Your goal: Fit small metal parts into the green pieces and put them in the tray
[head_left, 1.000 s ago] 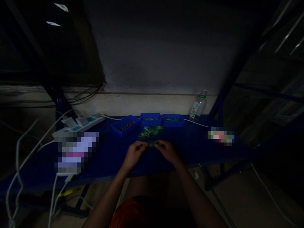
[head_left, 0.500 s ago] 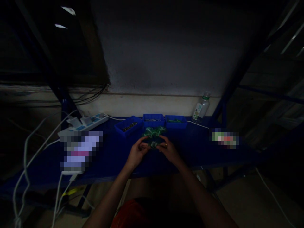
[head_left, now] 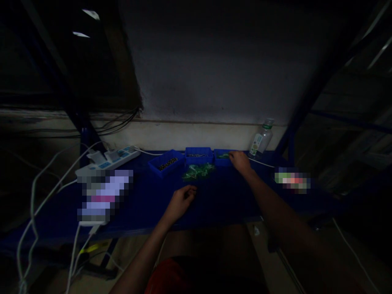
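Now, in the head view, the right hand (head_left: 241,161) is at the far right blue box (head_left: 221,163), fingers bent close over green bits (head_left: 222,155). The left hand (head_left: 181,201) curls loosely over the near desk (head_left: 214,202). It's too dark to tell if the 2 hands hold anything. A shiny green heap (head_left: 199,171) sits near the middle box (head_left: 199,160). That part looks done, but all 3 boxes seem to have bits left.

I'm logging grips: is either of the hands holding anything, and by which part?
No held thing shows in the left hand. The right hand is at the rightmost blue bin of green pieces; whether it grips one cannot be told.
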{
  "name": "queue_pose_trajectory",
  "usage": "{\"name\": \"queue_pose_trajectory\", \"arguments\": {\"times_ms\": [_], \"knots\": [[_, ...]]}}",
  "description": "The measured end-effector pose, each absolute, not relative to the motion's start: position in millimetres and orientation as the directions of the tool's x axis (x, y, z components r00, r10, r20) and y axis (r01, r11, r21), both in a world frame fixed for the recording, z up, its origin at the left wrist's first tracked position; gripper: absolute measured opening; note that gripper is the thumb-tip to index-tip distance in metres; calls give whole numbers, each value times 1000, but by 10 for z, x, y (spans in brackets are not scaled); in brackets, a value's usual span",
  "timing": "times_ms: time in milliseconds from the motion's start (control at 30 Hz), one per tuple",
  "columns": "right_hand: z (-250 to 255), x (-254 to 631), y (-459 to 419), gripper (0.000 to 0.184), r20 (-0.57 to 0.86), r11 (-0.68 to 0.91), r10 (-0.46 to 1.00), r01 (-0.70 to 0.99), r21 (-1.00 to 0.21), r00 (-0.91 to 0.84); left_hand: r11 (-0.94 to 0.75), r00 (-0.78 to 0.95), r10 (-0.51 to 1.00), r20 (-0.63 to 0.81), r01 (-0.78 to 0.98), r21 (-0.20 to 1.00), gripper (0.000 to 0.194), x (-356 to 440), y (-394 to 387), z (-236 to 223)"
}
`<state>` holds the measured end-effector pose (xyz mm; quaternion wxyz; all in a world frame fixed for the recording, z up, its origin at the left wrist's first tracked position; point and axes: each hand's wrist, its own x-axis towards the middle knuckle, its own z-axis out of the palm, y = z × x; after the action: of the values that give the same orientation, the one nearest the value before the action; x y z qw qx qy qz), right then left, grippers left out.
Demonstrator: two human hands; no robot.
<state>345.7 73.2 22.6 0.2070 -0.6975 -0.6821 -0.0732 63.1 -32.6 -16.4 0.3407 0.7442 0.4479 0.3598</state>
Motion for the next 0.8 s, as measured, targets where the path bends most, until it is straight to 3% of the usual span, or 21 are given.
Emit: {"name": "queue_pose_trajectory", "arguments": {"times_ms": [67, 167, 300, 400, 533, 667, 800], "knots": [[159, 3473, 772, 38, 246, 28, 969, 995, -100, -3, -367, 345, 911, 225, 432, 824, 25, 630, -325, -157], [89, 3463, 771, 51, 204, 62, 977, 997, -39, -53, -368, 359, 909, 214, 447, 816, 25, 625, -316, -165], [100, 3375, 676, 52, 273, 70, 959, 997, 10, -70, -386, 374, 901, 222, 452, 805, 25, 622, -321, -167], [54, 3158, 534, 48, 388, 218, 897, 976, 25, -210, -381, 377, 901, 216, 448, 808, 25, 626, -335, -151], [-168, 2763, 357, 51, 368, 489, 821, 870, -61, -436, -380, 359, 905, 230, 433, 818, 25, 639, -350, -130], [-323, 2525, 312, 55, 390, 472, 836, 868, -155, -385, -382, 357, 903, 238, 414, 826, 23, 644, -356, -124], [-305, 2474, 316, 36, 444, 474, 818, 866, -162, -365, -373, 344, 909, 236, 414, 831, 23, 640, -347, -135]]}}
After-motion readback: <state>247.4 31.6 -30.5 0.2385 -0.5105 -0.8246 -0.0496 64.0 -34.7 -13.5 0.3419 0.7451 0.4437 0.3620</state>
